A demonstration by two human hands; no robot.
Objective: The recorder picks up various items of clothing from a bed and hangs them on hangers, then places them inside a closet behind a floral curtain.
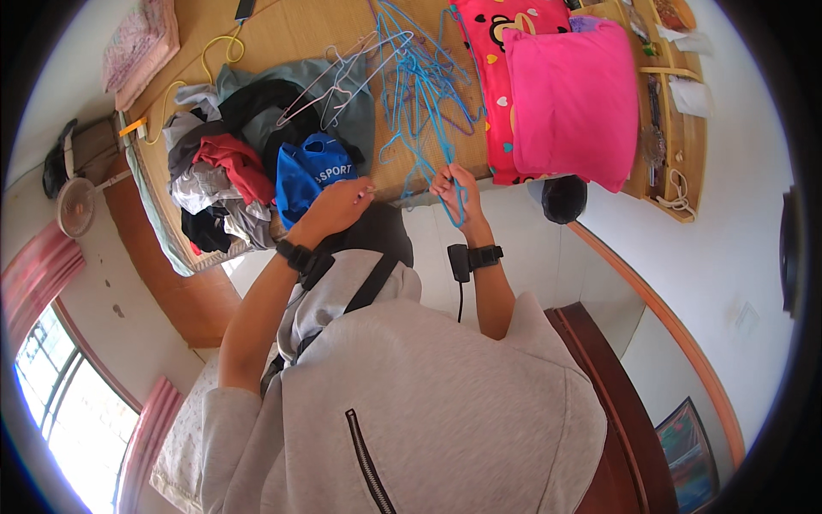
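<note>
Blue hanger in the right hand, over the near edge of the desk. Right fingers closed round it, one end looping out below the grip. Left hand near the blue cloth, fingers curled; cannot tell if they pinch anything. Both wrists carry a black band with a small box; a cable hangs from the right one.

Tangle of blue hangers on the desk, far of the right hand. White hangers just left of it, lying partly over grey-green cloth. Blue cloth, light print, sits at the near side by dark clothes. Loose clothes pile to the left: red cloth on top, grey and black pieces around it.

Right side of desk: pink bundle overlapping a red patterned cloth. Wooden tray further right, small items in it. Yellow cord at far left, folded pink blanket beyond it. Fan left of the desk.
</note>
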